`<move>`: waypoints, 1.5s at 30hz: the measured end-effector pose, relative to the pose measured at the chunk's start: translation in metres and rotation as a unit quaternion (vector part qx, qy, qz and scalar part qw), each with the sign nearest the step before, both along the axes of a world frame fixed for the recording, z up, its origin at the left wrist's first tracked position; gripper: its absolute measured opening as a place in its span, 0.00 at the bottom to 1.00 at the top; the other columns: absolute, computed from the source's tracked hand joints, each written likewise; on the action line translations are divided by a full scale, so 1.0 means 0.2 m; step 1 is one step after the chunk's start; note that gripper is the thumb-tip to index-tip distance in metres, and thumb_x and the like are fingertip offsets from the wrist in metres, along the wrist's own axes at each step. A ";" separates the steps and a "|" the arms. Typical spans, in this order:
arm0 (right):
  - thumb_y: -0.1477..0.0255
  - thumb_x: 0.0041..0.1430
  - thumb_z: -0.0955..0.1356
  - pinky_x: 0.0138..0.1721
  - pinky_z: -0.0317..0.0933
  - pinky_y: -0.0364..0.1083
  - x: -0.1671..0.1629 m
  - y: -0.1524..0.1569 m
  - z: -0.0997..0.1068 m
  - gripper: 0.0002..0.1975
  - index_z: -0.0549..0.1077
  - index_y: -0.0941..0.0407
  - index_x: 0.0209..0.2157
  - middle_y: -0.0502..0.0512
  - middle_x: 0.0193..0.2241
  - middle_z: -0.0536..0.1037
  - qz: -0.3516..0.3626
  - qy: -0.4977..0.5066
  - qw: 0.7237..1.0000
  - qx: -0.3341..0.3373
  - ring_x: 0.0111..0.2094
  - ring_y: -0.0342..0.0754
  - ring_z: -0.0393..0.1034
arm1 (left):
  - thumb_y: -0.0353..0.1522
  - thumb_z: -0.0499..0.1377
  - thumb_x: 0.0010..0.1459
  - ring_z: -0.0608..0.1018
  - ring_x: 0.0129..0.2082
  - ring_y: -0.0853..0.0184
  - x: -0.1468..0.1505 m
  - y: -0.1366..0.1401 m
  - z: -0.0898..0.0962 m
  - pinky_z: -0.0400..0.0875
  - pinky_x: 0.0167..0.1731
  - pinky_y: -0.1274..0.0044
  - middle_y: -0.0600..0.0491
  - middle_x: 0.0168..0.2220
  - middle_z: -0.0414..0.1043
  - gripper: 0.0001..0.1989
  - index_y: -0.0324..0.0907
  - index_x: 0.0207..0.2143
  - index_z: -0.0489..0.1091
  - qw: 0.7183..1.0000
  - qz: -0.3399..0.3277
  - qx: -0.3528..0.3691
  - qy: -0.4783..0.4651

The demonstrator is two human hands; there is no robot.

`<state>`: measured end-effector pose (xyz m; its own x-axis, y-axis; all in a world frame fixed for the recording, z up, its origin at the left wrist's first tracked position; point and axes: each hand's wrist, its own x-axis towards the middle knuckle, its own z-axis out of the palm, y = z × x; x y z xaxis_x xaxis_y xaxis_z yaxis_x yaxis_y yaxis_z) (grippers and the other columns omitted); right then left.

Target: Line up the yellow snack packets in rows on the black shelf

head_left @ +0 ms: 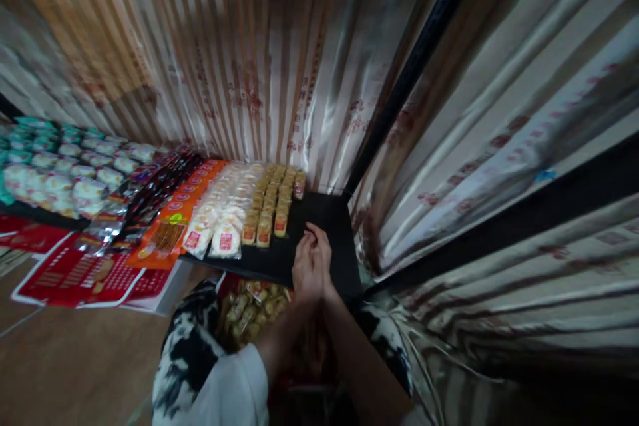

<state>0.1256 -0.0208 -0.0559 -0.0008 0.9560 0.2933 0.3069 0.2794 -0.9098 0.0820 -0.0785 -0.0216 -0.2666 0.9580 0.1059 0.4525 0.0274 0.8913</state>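
My left hand (303, 269) and my right hand (322, 254) are brought together over the right end of the black shelf (334, 219). Their fingers are curled and pressed close; whatever lies between them, if anything, is hidden. Just left of the hands stand rows of small tan wrapped snacks (263, 229), with a red-labelled pack (299, 185) at the back. Beyond those are white wrapped packs with red labels (226, 239). Below the shelf, between my knees, sits a heap of wrapped yellowish snacks (254, 306).
Orange snack bags (167, 239), dark packets (150, 190) and white-and-green packs (64, 173) line the shelf leftward. Red printed sheets (84, 273) hang along its front. Wrinkled printed plastic sheeting (249, 66) covers the back, and a black post (399, 96) rises at the corner.
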 end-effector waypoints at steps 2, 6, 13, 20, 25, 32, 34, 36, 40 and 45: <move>0.74 0.51 0.58 0.43 0.64 0.48 0.02 -0.20 0.01 0.19 0.71 0.57 0.44 0.58 0.40 0.72 0.017 0.033 0.999 0.004 0.39 0.49 0.69 | 0.29 0.44 0.59 0.62 0.58 0.63 -0.01 -0.22 -0.02 0.58 0.58 0.70 0.44 0.56 0.61 0.21 0.37 0.53 0.62 0.999 0.005 0.029 -0.011; 0.76 0.51 0.57 0.44 0.64 0.47 0.04 -0.54 -0.04 0.19 0.73 0.55 0.40 0.55 0.39 0.74 0.072 0.016 0.997 -0.014 0.40 0.48 0.69 | 0.30 0.43 0.59 0.66 0.54 0.64 -0.02 -0.55 -0.11 0.59 0.56 0.70 0.44 0.51 0.66 0.18 0.38 0.49 0.65 0.999 0.000 0.049 -0.024; 0.78 0.49 0.59 0.45 0.64 0.48 0.02 -0.74 -0.32 0.19 0.75 0.55 0.39 0.57 0.38 0.77 0.092 -0.139 0.983 -0.077 0.41 0.49 0.70 | 0.30 0.45 0.59 0.71 0.48 0.66 -0.19 -0.70 -0.28 0.63 0.52 0.72 0.47 0.46 0.70 0.15 0.40 0.43 0.68 0.997 0.010 -0.080 0.004; 0.80 0.51 0.60 0.44 0.64 0.47 -0.04 -0.68 -0.46 0.18 0.75 0.55 0.39 0.57 0.39 0.78 0.100 -0.230 0.964 -0.091 0.41 0.49 0.72 | 0.24 0.49 0.53 0.73 0.47 0.63 -0.46 -0.52 -0.40 0.63 0.47 0.76 0.42 0.46 0.72 0.17 0.36 0.45 0.67 0.957 0.055 -0.243 0.149; 0.80 0.52 0.59 0.43 0.65 0.48 -0.08 -0.65 -0.52 0.17 0.75 0.55 0.38 0.56 0.37 0.78 0.140 -0.199 0.960 -0.140 0.40 0.49 0.73 | 0.24 0.48 0.54 0.71 0.48 0.60 -0.57 -0.37 -0.53 0.61 0.47 0.74 0.41 0.45 0.72 0.16 0.36 0.44 0.69 0.944 0.037 -0.242 0.224; 0.82 0.48 0.60 0.47 0.62 0.48 -0.12 -0.63 -0.60 0.20 0.73 0.57 0.42 0.58 0.41 0.77 0.167 -0.154 0.949 -0.219 0.44 0.49 0.72 | 0.23 0.49 0.53 0.65 0.52 0.57 -0.58 -0.25 -0.65 0.57 0.52 0.70 0.41 0.46 0.70 0.16 0.34 0.42 0.70 0.938 0.009 -0.257 0.234; 0.80 0.49 0.60 0.47 0.62 0.48 -0.13 -0.61 -0.60 0.19 0.73 0.56 0.42 0.57 0.42 0.77 0.167 -0.134 0.948 -0.236 0.44 0.48 0.72 | 0.23 0.49 0.53 0.63 0.55 0.56 -0.57 -0.25 -0.66 0.56 0.53 0.70 0.39 0.49 0.68 0.17 0.34 0.45 0.69 0.931 0.013 -0.270 0.247; 0.79 0.50 0.61 0.48 0.62 0.49 -0.13 -0.59 -0.59 0.18 0.74 0.54 0.41 0.55 0.41 0.77 0.156 -0.122 0.950 -0.242 0.44 0.49 0.71 | 0.24 0.50 0.53 0.63 0.56 0.55 -0.57 -0.25 -0.65 0.56 0.53 0.70 0.38 0.51 0.66 0.18 0.33 0.46 0.68 0.924 0.020 -0.288 0.251; 0.77 0.51 0.62 0.50 0.61 0.50 -0.12 -0.56 -0.54 0.15 0.75 0.55 0.39 0.56 0.42 0.77 0.113 -0.135 0.953 -0.247 0.45 0.50 0.70 | 0.27 0.52 0.54 0.71 0.49 0.54 -0.57 -0.28 -0.61 0.64 0.46 0.70 0.35 0.49 0.68 0.18 0.32 0.47 0.67 0.927 0.080 -0.335 0.148; 0.71 0.54 0.61 0.48 0.62 0.50 -0.12 -0.57 -0.50 0.14 0.74 0.55 0.39 0.56 0.41 0.77 0.095 -0.087 0.956 -0.262 0.44 0.50 0.71 | 0.27 0.52 0.53 0.76 0.39 0.63 -0.52 -0.42 -0.58 0.68 0.38 0.76 0.43 0.38 0.74 0.16 0.34 0.45 0.68 0.948 0.113 -0.298 -0.006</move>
<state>0.1010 -0.1344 -0.1553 -0.1936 0.9495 -0.2471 0.4552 -0.1362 -0.8799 -0.0212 -0.1621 -0.1385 -0.4689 0.7652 -0.4412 0.3647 0.6227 0.6923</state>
